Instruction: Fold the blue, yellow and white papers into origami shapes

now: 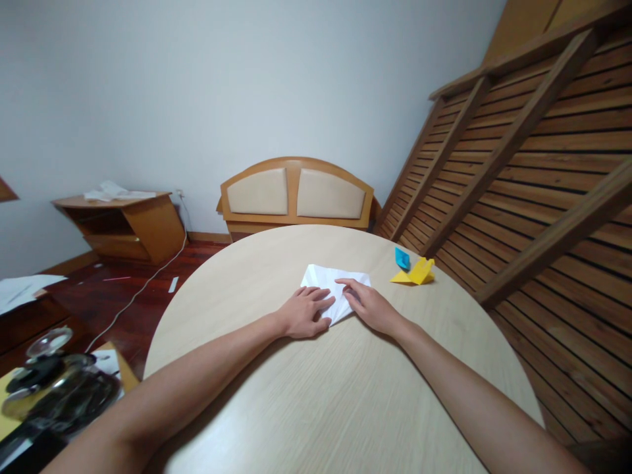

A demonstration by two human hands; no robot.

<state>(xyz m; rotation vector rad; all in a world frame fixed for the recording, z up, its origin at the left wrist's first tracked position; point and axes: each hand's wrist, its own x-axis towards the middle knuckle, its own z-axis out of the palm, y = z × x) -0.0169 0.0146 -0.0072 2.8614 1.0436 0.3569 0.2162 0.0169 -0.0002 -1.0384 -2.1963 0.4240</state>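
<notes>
A: Where's the folded white paper sheet (330, 287)?
B: Centre frame, on the round pale wooden table (316, 395); left hand (302, 314) and right hand (368, 304) press it flat, fingers spread.
A: Step?
B: Creasing, I'd judge; next needs firm fingertip pressure.

Both hands (336, 308) flat, fingers extended

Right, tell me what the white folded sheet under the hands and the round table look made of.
White folded sheet: thin matte paper, judging by its sharp creases and flat folds. Round pale table: probably wood-grain laminate or veneer, with fine straight streaks and a smooth, low sheen.
</notes>
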